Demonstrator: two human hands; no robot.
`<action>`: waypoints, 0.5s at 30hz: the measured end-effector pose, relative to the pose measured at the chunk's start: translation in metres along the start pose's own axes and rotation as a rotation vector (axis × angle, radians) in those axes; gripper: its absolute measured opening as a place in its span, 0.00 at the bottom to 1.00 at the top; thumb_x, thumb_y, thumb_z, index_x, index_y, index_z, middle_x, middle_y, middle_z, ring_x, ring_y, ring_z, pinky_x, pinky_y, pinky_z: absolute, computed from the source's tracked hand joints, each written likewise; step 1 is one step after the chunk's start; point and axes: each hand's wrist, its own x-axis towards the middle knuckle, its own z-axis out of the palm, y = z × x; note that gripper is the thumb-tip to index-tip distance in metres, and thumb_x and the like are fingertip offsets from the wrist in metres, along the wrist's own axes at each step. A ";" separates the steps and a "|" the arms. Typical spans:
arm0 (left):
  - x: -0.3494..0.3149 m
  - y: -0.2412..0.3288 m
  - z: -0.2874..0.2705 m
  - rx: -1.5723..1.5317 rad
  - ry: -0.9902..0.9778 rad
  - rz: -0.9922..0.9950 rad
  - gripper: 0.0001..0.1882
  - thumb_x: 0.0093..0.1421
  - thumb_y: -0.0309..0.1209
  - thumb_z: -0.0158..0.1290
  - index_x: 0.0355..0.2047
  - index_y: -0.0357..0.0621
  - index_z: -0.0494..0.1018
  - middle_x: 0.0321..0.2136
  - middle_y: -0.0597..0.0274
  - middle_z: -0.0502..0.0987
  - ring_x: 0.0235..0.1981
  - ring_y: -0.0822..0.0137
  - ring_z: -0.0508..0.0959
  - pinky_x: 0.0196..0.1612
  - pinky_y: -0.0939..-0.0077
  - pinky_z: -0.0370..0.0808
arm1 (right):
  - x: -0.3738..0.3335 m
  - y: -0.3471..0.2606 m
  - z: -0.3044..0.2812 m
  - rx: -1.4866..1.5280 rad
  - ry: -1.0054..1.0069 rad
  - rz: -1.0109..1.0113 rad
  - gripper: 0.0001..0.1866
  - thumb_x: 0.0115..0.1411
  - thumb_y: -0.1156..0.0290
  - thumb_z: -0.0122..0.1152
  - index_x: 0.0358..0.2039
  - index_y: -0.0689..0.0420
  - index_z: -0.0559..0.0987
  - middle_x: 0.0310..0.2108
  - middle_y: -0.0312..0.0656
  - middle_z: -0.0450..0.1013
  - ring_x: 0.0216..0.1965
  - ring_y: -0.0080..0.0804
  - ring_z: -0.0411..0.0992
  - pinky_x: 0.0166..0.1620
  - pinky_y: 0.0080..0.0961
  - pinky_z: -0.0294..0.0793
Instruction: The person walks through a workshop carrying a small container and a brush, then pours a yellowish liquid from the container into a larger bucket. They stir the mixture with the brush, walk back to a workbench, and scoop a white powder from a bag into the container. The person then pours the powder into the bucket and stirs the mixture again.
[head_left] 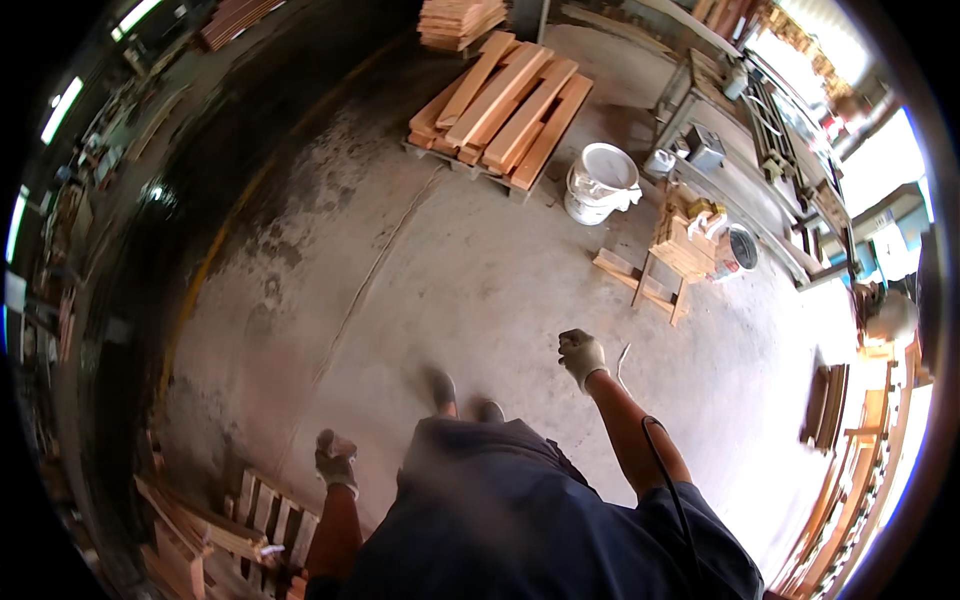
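Gloved left hand (335, 458) hangs curled, empty, above a broken pallet (262, 515); right hand (581, 355) fisted, a thin cable (668, 470) trailing beside that arm. Cable could likely snag a stool (672, 262) while walking the concrete floor (480, 290).

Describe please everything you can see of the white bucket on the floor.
The white bucket looks like plastic, round, with a wide rim, and stands upright on the grey concrete floor. Its top looks white; whether that is a lid or its contents cannot be told. Something white, perhaps a rag or spill, hangs over its right side. It stands just right of the pallet stacked with wooden planks, near a small wooden stool. No hand touches it; both gloved hands are far from it.
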 end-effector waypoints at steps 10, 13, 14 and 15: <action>0.116 0.054 0.331 0.692 -0.720 0.808 0.25 0.52 0.27 0.72 0.50 0.43 0.78 0.47 0.65 0.83 0.45 0.69 0.83 0.52 0.69 0.81 | -0.050 -0.174 -0.028 0.525 0.238 -0.289 0.24 0.79 0.55 0.55 0.56 0.64 0.84 0.32 0.41 0.82 0.27 0.24 0.79 0.31 0.20 0.75; -0.004 0.129 0.438 0.628 -0.932 0.653 0.30 0.50 0.29 0.74 0.54 0.43 0.77 0.47 0.62 0.85 0.48 0.66 0.85 0.54 0.67 0.82 | -0.036 -0.187 -0.056 0.528 0.315 -0.377 0.25 0.79 0.53 0.55 0.55 0.65 0.85 0.31 0.41 0.81 0.28 0.23 0.79 0.32 0.20 0.76; -0.022 0.143 0.466 0.625 -0.955 0.574 0.31 0.49 0.29 0.74 0.55 0.43 0.77 0.47 0.61 0.85 0.49 0.65 0.85 0.54 0.66 0.82 | -0.031 -0.198 -0.063 0.561 0.320 -0.387 0.25 0.79 0.54 0.54 0.54 0.66 0.85 0.32 0.42 0.81 0.28 0.24 0.79 0.33 0.21 0.78; -0.039 0.144 0.490 0.627 -0.958 0.616 0.32 0.49 0.29 0.74 0.55 0.43 0.77 0.47 0.61 0.85 0.49 0.65 0.85 0.55 0.66 0.82 | -0.026 -0.202 -0.070 0.563 0.341 -0.399 0.26 0.79 0.53 0.55 0.53 0.66 0.85 0.31 0.42 0.81 0.27 0.24 0.79 0.33 0.22 0.78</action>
